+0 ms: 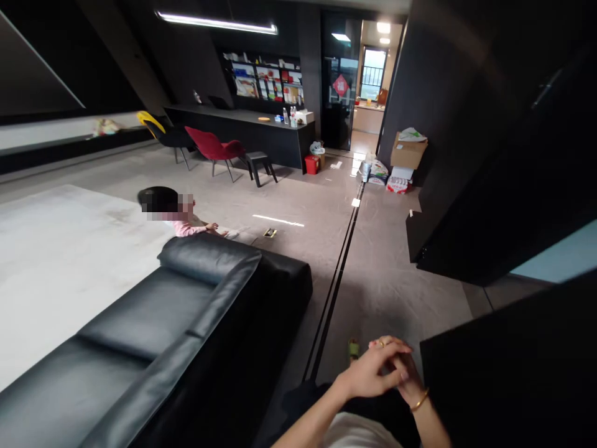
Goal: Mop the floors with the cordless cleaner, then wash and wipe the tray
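My left hand (368, 372) and my right hand (410, 378) are clasped in front of my body, low in the view. Both hands' fingers are folded together, and no object shows between them. Part of the right hand is hidden behind the left. One finger wears a gold ring (382, 342), and a gold bracelet (420, 400) circles my right wrist. Just beyond the hands, a green slipper (353, 348) shows on the floor.
A black leather sofa (242, 298) stands to the left, with a person in a pink sleeve (184, 228) beyond it. Farther off are a red chair (214, 146), a black stool (260, 165), a long counter (196, 121) and stacked boxes (408, 155). Dark panels (504, 354) flank the right.
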Demonstrator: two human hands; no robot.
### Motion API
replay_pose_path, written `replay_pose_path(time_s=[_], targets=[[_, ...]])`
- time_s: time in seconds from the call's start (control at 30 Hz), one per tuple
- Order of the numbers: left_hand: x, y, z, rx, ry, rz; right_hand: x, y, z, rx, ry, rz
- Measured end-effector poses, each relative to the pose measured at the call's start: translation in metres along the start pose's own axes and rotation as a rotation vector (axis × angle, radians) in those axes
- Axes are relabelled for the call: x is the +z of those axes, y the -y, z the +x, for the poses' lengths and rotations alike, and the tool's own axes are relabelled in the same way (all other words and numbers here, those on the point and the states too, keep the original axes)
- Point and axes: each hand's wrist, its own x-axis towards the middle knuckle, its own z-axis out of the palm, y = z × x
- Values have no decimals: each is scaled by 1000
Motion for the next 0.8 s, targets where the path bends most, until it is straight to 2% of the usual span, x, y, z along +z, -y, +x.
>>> replay_pose_path(time_s=[0.13, 0.23, 0.37, 0.43, 0.53, 0.63, 0.73, 0.8], targets=[[-113, 54, 107, -51, -194, -12, -1, 43, 185, 90, 119, 68], [-206, 98, 165, -115, -385, -104, 15, 70, 321, 140, 256, 66], [-330, 179, 231, -248, -612, -327, 49, 75, 502, 178, 431, 41], [-394, 220, 272, -269, -662, -355, 66, 69, 591, 202, 433, 39], [-498, 271, 347, -269, -638, -303, 86, 69, 718, 179, 279, 72], [-605, 302, 430, -265, -527, -217, 96, 88, 833, 137, 182, 140], [-703, 331, 508, -237, -450, -118, 97, 105, 940, 162, 127, 200], [-760, 359, 558, -235, -392, -107, 90, 103, 1013, 217, 63, 225]])
